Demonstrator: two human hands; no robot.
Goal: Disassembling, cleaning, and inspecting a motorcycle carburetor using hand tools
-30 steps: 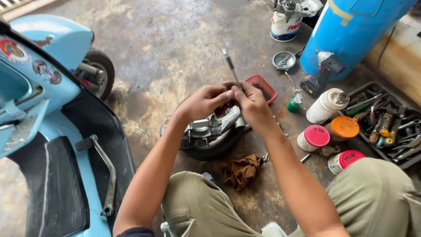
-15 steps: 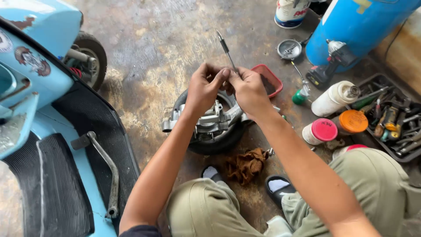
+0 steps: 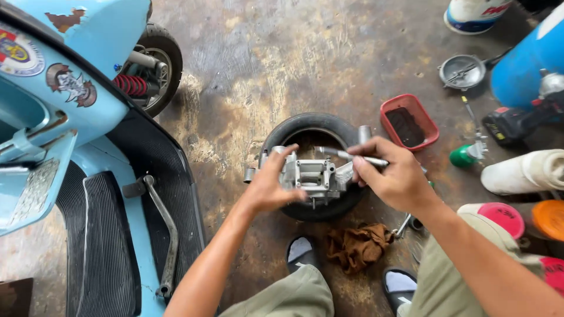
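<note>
Squatting on stained concrete floor (image 3: 329, 64), small black tyre (image 3: 294, 132) laid flat between the feet as a cradle

Grey cast-metal engine part (image 3: 311, 176) resting across the tyre's opening, at dead centre of view. Likely set there so the rubber keeps the casting off the grit and stops it rocking

Left hand (image 3: 270, 185) clamped on the casting's 9 o'clock side, thumb over the top edge, fingers curled behind; reads as a steadying hold

Right hand (image 3: 393, 176) closed around a slim metal tool (image 3: 346, 155), shaft lying nearly level and pointing toward 9 o'clock, tip over the casting's upper edge. Cannot tell whether the tip touches the metal

Look of the casting: dull silver aluminium, boxy, square recess on top, stubby cylindrical bosses sticking out at 9 and 1 o'clock, greasy smears in the corners

Around it:
- brown rag (image 3: 358, 246) crumpled on the floor at 5 o'clock of the tyre, just beside the sandalled feet
- red tray (image 3: 432, 138) with dark residue at 2 o'clock, near the tyre
- small green bottle (image 3: 464, 155) at 3 o'clock, beyond the tray
- round metal pan (image 3: 463, 71) further out at 1 o'clock
- blue cylinder (image 3: 529, 58) at the far right edge
- pink-lidded tub (image 3: 504, 214) and orange-lidded tub (image 3: 549, 220) at 4 o'clock, touching each other
- pale blue scooter (image 3: 76, 147) filling the 9 o'clock side, footboard and brake pedal facing in, well apart from the hands

Supplies fanned within reach of the right arm
</note>
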